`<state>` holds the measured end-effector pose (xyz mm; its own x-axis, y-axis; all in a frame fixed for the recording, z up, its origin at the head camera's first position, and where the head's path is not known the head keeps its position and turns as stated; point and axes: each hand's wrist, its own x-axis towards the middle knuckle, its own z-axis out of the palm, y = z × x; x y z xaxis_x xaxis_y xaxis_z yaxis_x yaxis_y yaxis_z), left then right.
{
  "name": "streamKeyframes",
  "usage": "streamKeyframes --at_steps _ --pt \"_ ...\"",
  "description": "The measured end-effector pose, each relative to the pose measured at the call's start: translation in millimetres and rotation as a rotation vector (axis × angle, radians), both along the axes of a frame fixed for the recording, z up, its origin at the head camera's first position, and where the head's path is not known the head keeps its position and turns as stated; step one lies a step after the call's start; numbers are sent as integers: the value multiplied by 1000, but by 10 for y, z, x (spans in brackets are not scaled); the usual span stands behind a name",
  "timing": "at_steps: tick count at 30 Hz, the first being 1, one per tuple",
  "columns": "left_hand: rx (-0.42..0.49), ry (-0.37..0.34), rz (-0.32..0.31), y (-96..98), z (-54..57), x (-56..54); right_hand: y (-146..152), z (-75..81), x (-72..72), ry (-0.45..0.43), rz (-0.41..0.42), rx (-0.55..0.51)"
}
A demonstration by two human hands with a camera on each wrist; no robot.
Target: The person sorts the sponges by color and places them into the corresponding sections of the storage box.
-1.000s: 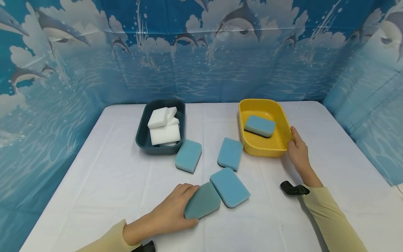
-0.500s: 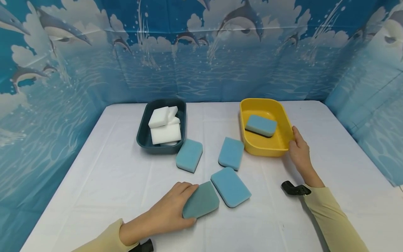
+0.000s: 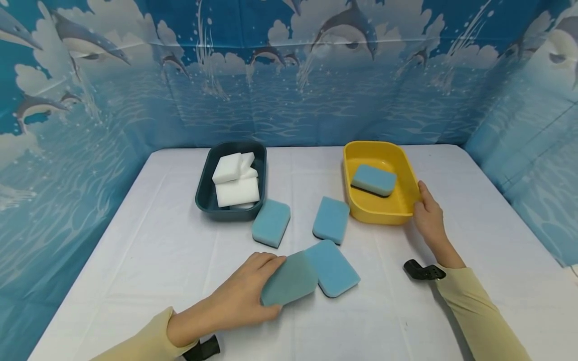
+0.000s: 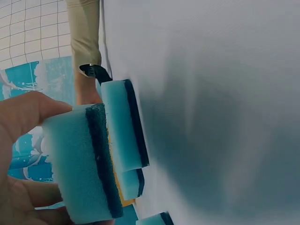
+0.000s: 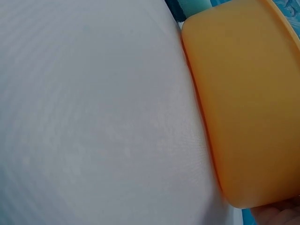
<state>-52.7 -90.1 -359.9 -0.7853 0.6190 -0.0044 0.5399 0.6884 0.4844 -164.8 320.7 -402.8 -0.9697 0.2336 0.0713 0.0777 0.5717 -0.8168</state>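
Observation:
My left hand pinches a blue sponge with a dark scrubbing layer between thumb and fingers. In the left wrist view this sponge is tilted and raised off the white cloth. Just beyond it lies a second blue sponge, partly overlapped by the held one in the head view. My right hand holds the near right corner of a yellow bin. Inside that bin rests one blue sponge. At the right wrist view's bottom corner, a few fingertips touch the bin's wall.
A dark teal bin holding several white sponges stands at the back left. One blue sponge lies against its near corner, another blue sponge beside the yellow bin. A dolphin-print curtain hangs behind the white-covered table.
My left hand has lifted its sponge from the table, and the sponge now overlaps the one beside it in the head view. The right hand and yellow bin stay put.

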Motion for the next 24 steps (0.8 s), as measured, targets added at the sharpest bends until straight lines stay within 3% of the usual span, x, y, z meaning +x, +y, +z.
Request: streamKeyframes --at_steps 15,24 --pt "107 54 -34 327 192 -261 17 31 -7 -34 -8 24" --pt "138 57 -77 519 235 -312 21 39 27 -34 3 20"
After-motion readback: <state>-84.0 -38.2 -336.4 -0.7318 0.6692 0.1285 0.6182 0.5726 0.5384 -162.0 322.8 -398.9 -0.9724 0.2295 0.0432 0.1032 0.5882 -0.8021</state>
